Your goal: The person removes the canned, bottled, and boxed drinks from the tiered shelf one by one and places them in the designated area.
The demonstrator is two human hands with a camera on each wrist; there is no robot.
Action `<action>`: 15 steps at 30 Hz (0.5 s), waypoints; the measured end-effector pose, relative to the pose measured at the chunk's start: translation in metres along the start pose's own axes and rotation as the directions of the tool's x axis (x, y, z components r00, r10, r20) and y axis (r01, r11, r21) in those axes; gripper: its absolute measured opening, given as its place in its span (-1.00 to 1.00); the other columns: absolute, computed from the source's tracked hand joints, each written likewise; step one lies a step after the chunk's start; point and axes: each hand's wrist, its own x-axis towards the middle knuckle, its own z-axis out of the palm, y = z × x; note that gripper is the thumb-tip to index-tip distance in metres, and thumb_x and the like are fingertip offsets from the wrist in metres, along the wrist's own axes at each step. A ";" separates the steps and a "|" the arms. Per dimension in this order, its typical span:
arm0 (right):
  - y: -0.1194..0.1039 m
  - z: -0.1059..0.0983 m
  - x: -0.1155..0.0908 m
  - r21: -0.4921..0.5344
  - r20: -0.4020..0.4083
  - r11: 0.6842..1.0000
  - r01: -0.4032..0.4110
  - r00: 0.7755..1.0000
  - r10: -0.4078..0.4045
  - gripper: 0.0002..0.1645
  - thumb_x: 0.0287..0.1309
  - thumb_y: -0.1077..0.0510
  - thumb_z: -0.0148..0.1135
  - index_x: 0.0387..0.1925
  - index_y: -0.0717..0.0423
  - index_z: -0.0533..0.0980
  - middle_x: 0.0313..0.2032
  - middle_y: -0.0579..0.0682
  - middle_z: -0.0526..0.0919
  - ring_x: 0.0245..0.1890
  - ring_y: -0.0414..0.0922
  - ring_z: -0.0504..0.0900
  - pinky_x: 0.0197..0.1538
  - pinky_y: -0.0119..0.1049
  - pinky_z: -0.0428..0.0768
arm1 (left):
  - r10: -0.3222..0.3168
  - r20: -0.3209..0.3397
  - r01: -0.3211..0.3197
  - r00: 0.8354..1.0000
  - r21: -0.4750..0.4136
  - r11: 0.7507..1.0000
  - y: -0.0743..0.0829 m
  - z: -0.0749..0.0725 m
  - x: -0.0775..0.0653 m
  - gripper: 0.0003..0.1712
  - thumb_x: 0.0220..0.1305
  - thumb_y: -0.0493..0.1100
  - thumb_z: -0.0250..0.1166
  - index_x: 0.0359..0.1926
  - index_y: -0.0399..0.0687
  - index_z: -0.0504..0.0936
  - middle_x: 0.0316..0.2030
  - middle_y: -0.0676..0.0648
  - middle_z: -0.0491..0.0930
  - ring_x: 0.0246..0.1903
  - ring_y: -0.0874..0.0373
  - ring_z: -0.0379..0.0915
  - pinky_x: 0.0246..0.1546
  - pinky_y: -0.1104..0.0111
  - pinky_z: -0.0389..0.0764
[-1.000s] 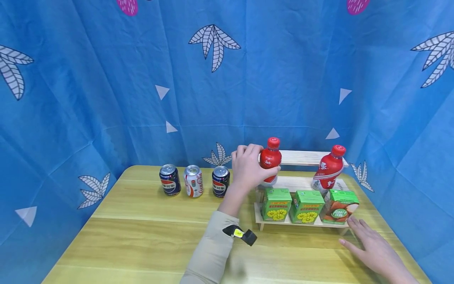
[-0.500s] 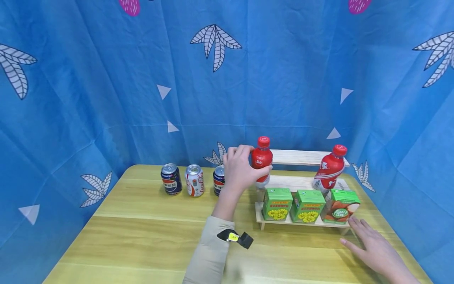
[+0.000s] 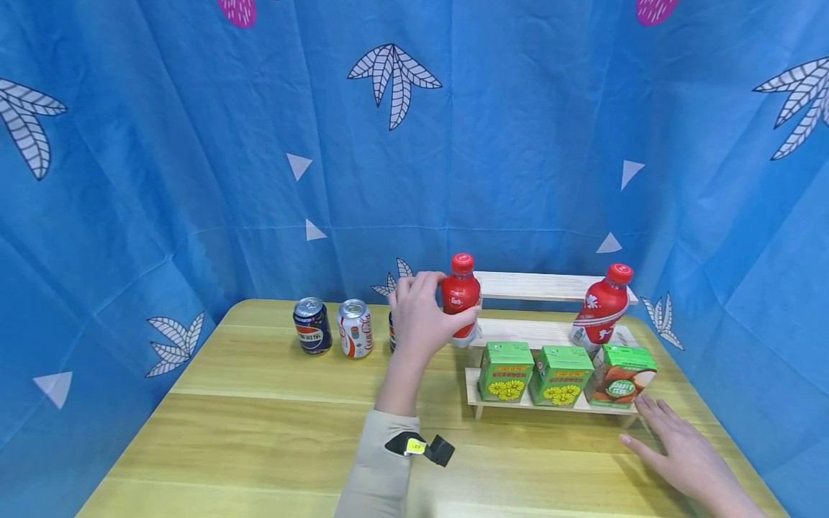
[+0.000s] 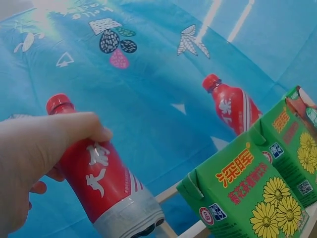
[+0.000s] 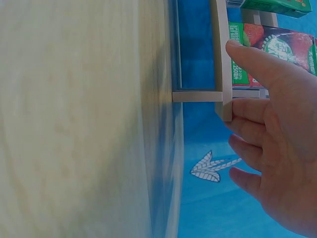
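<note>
My left hand (image 3: 414, 316) grips a red drink bottle (image 3: 462, 293) round its upper part, thumb across the near side. The bottle is upright in the head view, at the left end of the tiered wooden rack (image 3: 550, 286). In the left wrist view its white base (image 4: 126, 215) shows beside the rack, with nothing visible right under it. My right hand (image 3: 680, 446) lies with fingers extended at the rack's front right corner, fingertips right at the wood (image 5: 223, 59) in the right wrist view. A second red bottle (image 3: 602, 309) leans on the rack's middle tier.
On the front tier stand two green drink cartons (image 3: 506, 370) (image 3: 561, 374) and a brown-and-green carton (image 3: 619, 378). Left of the rack are a dark cola can (image 3: 311, 327), a white cola can (image 3: 355, 331) and another dark can (image 3: 391, 332), partly behind my left hand. Blue curtain surrounds the table.
My left hand has carried the red bottle leftward from the rack's middle tier to beyond its left end, slightly lower in the last half second. My right hand has stayed at the corner.
</note>
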 end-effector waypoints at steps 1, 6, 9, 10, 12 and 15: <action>0.000 0.000 0.000 -0.001 0.000 1.000 0.000 1.000 0.000 -0.02 0.24 -0.27 0.16 0.34 0.45 0.22 0.33 0.47 0.25 0.29 0.48 0.21 0.18 0.41 0.23 | -0.009 0.002 0.009 1.000 -0.001 1.000 -0.001 -0.001 -0.001 -0.21 -0.15 0.31 0.47 0.09 0.08 0.53 0.02 0.06 0.57 0.05 0.09 0.32 0.03 0.04 0.39; 0.000 -0.001 0.000 -0.003 0.004 1.000 0.000 1.000 0.000 -0.02 0.24 -0.26 0.15 0.33 0.46 0.22 0.33 0.48 0.25 0.28 0.49 0.22 0.18 0.40 0.23 | -0.060 -0.004 0.060 0.998 -0.018 0.998 -0.005 -0.008 -0.007 -0.20 -0.15 0.30 0.49 0.10 0.08 0.52 0.03 0.05 0.57 0.08 0.07 0.32 0.07 0.02 0.38; -0.001 -0.001 0.001 -0.001 0.008 1.000 -0.002 1.000 0.002 -0.02 0.25 -0.27 0.15 0.33 0.46 0.22 0.33 0.48 0.24 0.28 0.49 0.22 0.18 0.40 0.23 | -0.099 -0.015 0.099 0.995 -0.033 0.995 -0.008 -0.013 -0.011 -0.20 -0.15 0.30 0.49 0.11 0.08 0.52 0.06 0.04 0.56 0.11 0.05 0.31 0.09 0.00 0.39; -0.001 -0.001 0.001 0.001 0.008 1.000 -0.003 1.000 0.003 -0.02 0.25 -0.27 0.15 0.34 0.46 0.22 0.33 0.48 0.24 0.28 0.49 0.21 0.18 0.40 0.22 | -0.111 -0.018 0.110 0.994 -0.036 0.993 -0.009 -0.015 -0.012 -0.20 -0.15 0.30 0.49 0.11 0.09 0.52 0.06 0.03 0.56 0.11 0.05 0.31 0.09 0.00 0.39; -0.001 -0.002 0.000 0.004 0.010 1.000 -0.004 1.000 0.004 -0.02 0.25 -0.27 0.15 0.34 0.46 0.21 0.33 0.48 0.24 0.28 0.49 0.21 0.18 0.40 0.22 | -0.131 -0.021 0.130 0.991 -0.044 0.990 -0.011 -0.018 -0.015 -0.20 -0.14 0.29 0.49 0.12 0.09 0.52 0.07 0.03 0.56 0.13 0.04 0.30 0.10 -0.02 0.40; -0.001 -0.002 0.000 0.007 0.009 1.000 -0.003 1.000 0.003 -0.02 0.26 -0.26 0.14 0.34 0.45 0.21 0.33 0.47 0.23 0.29 0.49 0.20 0.19 0.40 0.21 | -0.157 -0.028 0.156 0.987 -0.061 0.986 -0.015 -0.023 -0.017 -0.21 -0.13 0.26 0.50 0.12 0.08 0.52 0.08 0.02 0.55 0.14 0.04 0.28 0.10 -0.05 0.39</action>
